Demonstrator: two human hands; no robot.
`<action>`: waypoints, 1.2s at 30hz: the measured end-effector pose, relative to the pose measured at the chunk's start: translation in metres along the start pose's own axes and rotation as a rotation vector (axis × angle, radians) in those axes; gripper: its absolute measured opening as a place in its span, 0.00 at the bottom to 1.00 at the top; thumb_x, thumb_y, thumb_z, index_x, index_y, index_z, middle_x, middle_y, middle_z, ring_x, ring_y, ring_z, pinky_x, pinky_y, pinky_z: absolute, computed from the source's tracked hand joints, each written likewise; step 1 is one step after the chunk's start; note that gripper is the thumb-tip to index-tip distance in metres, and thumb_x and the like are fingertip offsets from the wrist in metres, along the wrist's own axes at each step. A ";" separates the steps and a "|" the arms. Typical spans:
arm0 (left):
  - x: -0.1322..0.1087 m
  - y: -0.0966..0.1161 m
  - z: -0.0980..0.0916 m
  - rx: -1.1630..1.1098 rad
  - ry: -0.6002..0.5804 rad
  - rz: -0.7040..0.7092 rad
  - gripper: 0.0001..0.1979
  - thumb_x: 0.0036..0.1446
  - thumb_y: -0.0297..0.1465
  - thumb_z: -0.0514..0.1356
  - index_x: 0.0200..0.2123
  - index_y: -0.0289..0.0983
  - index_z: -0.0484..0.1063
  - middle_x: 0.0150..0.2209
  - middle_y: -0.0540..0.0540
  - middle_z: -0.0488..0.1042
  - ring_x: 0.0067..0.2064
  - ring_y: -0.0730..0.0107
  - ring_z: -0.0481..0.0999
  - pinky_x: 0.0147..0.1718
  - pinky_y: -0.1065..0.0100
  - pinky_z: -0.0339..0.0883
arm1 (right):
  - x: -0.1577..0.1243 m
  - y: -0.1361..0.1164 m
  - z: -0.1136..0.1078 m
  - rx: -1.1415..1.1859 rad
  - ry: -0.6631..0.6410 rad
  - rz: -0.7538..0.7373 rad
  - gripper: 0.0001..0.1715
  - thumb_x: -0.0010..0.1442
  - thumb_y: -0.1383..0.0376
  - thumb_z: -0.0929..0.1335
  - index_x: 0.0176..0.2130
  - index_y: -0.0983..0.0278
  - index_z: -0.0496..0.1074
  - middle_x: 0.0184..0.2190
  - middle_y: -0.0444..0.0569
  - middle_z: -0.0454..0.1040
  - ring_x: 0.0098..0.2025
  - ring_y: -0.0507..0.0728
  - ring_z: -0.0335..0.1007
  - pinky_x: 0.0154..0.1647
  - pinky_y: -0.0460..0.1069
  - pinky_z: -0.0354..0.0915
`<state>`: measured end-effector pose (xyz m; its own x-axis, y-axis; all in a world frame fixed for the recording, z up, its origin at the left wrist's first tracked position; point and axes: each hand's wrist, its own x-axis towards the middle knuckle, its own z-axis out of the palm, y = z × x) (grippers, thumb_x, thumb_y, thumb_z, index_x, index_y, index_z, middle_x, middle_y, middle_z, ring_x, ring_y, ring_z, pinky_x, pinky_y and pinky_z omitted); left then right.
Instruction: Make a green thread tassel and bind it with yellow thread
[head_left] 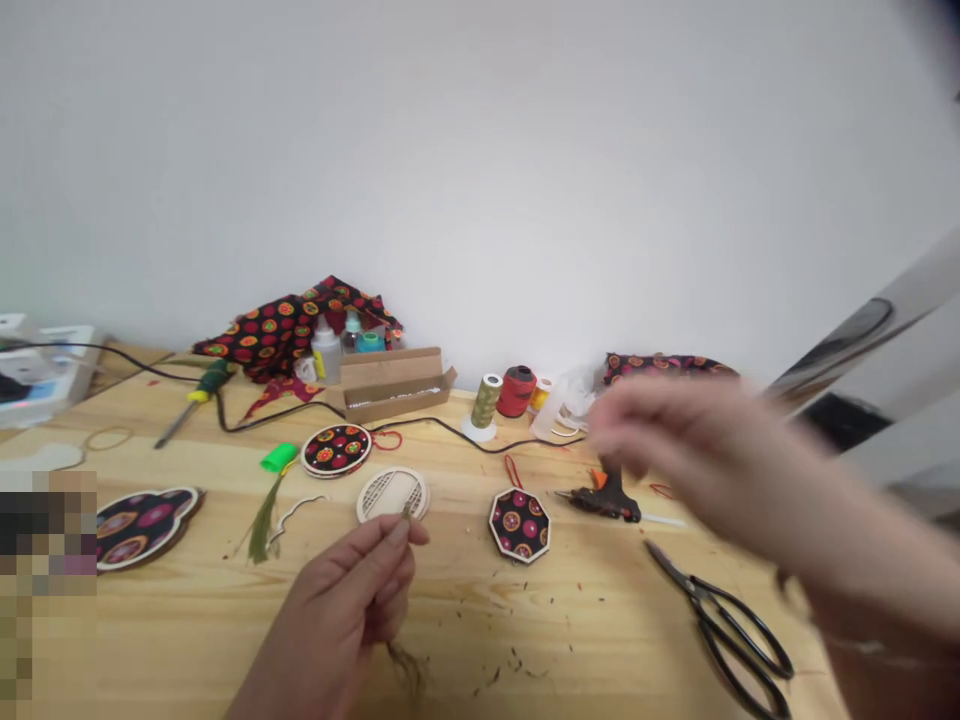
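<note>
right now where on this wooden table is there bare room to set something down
Bare wood lies between the left hand and the black scissors, in front of the octagonal fabric-covered ornament, with only small scraps on it. Another patch lies left of that hand, below the green tassel. The back edge is crowded around the cardboard box and thread spools.

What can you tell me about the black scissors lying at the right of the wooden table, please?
The scissors look like all-black metal shears with two large loop handles and short pointed blades. They lie flat on the bare wooden table, blades closed or nearly so, tips pointing up-left toward the glue gun, handles toward the near right edge. Nothing grips them; the blurred right hand is above and beyond them, and its forearm hides part of the table beside the handles.
</note>
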<state>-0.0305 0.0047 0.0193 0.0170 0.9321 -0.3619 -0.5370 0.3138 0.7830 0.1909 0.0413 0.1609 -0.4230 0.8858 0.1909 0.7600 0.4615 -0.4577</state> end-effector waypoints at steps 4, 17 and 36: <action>-0.003 0.001 0.017 0.243 -0.059 0.013 0.12 0.51 0.39 0.62 0.27 0.34 0.74 0.16 0.56 0.59 0.18 0.80 0.47 0.17 0.74 0.40 | -0.027 0.008 0.048 -0.094 -0.379 -0.091 0.13 0.50 0.79 0.66 0.32 0.63 0.72 0.26 0.42 0.73 0.26 0.48 0.65 0.25 0.43 0.55; 0.002 -0.031 0.042 0.461 -0.309 -0.137 0.14 0.56 0.38 0.57 0.26 0.36 0.74 0.15 0.58 0.50 0.19 0.77 0.45 0.18 0.72 0.41 | -0.014 0.033 0.061 0.056 -0.389 -0.087 0.14 0.56 0.76 0.63 0.28 0.63 0.74 0.26 0.44 0.75 0.29 0.52 0.68 0.30 0.46 0.58; 0.010 -0.053 0.042 0.314 -0.178 -0.087 0.10 0.54 0.36 0.60 0.26 0.36 0.74 0.17 0.56 0.56 0.20 0.77 0.48 0.18 0.75 0.44 | -0.068 0.039 0.148 1.258 0.289 0.814 0.11 0.41 0.60 0.75 0.28 0.62 0.80 0.13 0.38 0.59 0.17 0.46 0.42 0.16 0.44 0.44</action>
<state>0.0339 0.0046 -0.0048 0.2125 0.9076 -0.3622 -0.2428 0.4081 0.8801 0.1757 -0.0080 0.0016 0.1109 0.9183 -0.3801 -0.2316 -0.3481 -0.9084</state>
